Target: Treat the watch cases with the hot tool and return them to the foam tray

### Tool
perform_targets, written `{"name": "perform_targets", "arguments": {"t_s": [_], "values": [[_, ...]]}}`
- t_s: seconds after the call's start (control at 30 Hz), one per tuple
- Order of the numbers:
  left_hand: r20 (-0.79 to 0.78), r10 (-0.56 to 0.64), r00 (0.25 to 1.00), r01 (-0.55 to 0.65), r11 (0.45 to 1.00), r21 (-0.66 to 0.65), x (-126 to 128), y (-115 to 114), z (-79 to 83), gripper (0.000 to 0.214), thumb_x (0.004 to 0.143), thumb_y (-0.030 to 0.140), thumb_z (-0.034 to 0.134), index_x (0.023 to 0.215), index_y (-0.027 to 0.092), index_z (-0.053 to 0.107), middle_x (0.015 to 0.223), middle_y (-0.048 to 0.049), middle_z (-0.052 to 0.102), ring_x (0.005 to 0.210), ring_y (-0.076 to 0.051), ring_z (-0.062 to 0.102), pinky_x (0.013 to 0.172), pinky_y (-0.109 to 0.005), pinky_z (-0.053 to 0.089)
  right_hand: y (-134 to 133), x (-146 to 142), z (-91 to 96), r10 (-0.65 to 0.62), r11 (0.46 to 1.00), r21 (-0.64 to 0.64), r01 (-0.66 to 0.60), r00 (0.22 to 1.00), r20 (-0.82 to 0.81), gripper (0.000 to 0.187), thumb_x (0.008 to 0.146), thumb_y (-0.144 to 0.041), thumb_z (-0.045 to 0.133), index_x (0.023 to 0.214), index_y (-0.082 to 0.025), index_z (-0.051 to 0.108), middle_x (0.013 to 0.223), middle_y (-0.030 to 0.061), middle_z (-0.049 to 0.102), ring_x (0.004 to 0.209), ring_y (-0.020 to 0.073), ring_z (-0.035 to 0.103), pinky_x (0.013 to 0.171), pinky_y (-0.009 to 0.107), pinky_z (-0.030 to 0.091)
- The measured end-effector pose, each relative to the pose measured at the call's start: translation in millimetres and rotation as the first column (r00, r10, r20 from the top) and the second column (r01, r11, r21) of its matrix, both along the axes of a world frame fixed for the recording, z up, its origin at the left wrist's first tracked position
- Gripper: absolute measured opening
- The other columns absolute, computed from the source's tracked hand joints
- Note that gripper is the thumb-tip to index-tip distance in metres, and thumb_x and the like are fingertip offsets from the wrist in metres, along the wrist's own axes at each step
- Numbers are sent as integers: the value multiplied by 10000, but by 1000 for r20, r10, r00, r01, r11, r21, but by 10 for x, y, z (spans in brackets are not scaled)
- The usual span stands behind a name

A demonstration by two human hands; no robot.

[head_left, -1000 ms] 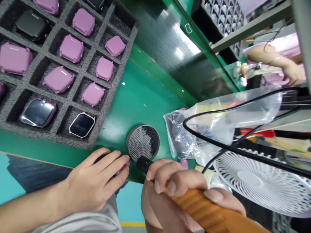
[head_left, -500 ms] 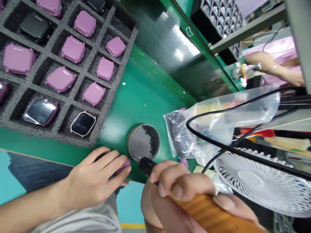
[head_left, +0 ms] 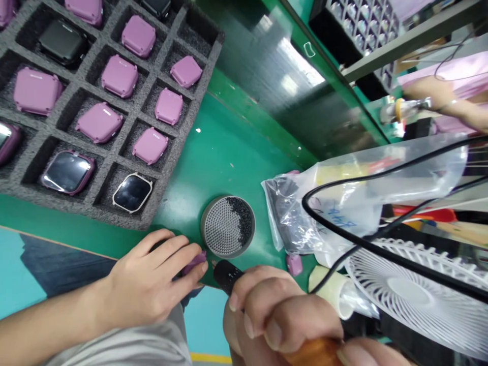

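My left hand (head_left: 152,279) is closed over a purple watch case (head_left: 195,262) at the bench's near edge, covering most of it. In my right hand (head_left: 282,310) is an electric screwdriver (head_left: 226,276) with a black nose and an orange grip. Its tip points toward the watch case and is a little apart from it. Just beyond the tip stands a round grey dish (head_left: 233,254) with a dimpled floor and tiny black screws heaped along its right side.
A grey foam tray (head_left: 125,219) at left holds purple and black watch cases. Right of the dish lie a clear plastic bag (head_left: 343,188), a small purple case (head_left: 294,264), a black cable (head_left: 381,245) and a white fan (head_left: 412,290). Another person's arm (head_left: 450,101) shows at upper right.
The screwdriver's tip has moved from the dish's near rim left and down toward the watch case. My left hand stays in place. The view has shifted slightly.
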State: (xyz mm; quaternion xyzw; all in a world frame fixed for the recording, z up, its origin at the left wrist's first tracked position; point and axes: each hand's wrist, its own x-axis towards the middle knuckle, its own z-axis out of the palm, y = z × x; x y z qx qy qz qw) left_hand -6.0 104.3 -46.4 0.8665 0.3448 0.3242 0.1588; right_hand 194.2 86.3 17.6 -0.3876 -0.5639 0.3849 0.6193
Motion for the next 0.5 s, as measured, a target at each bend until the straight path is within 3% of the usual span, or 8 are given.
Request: {"name": "perform_targets", "arguments": {"t_s": [0.1,0.17,0.27,0.37,0.5], "values": [[-8,-1,1000,1,1000,7,-6,2,7,285,972,260,649,1237,221,745,1284,-64,732,1151,-266,648,1022,-484,479,-48,63,-155,21,1000,-20,-20,998,61,304,1049,-470,363,985,-298,606,667,-60,490,515,152,555,528,392,547],[-12,0,1000,1,1000,9,-7,5,15,287,976,261,640,1240,221,744,1283,-68,731,1149,-264,649,1018,-479,484,-56,101,-161,2,1000,-25,-1,998,56,310,1052,-458,364,976,-294,616,659,-61,485,520,151,558,544,401,561],[-4,8,1000,-8,1000,6,-3,7,25,286,974,255,632,1233,219,748,1284,-74,729,1147,-263,650,1011,-475,489,6,134,-61,50,997,-68,-45,996,73,332,1052,-456,370,948,-276,629,660,-50,522,573,172,602,611,447,596],[0,13,1000,-13,1000,9,0,6,26,279,970,240,624,1214,215,756,1288,-78,730,1151,-268,646,1011,-482,484,112,119,89,221,967,-160,-198,965,143,364,1051,-496,380,889,-278,623,635,-43,553,622,193,639,653,460,597],[-10,9,1000,-9,1000,6,-2,2,17,274,970,227,605,1197,219,758,1283,-72,734,1158,-270,639,1015,-485,476,168,32,248,186,954,-264,-140,970,159,402,1048,-548,403,839,-271,606,649,-48,572,677,175,657,663,410,582]]}}
